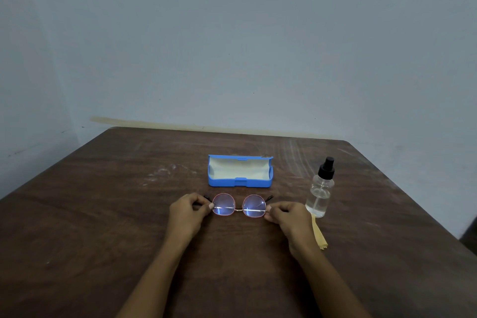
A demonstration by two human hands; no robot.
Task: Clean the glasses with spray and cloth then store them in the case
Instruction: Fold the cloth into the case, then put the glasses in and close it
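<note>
Glasses [224, 204] (round, pink-rimmed) before open case [240, 183]

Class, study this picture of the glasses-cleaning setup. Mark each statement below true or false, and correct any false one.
1. The left hand and right hand each pinch an outer end of the glasses. True.
2. The blue case is closed. False: its lid stands open, showing a pale lining.
3. The spray bottle stands upright to the right of the glasses. True.
4. The yellow cloth lies inside the case. False: it lies on the table by the spray bottle's base, next to the right hand.
</note>
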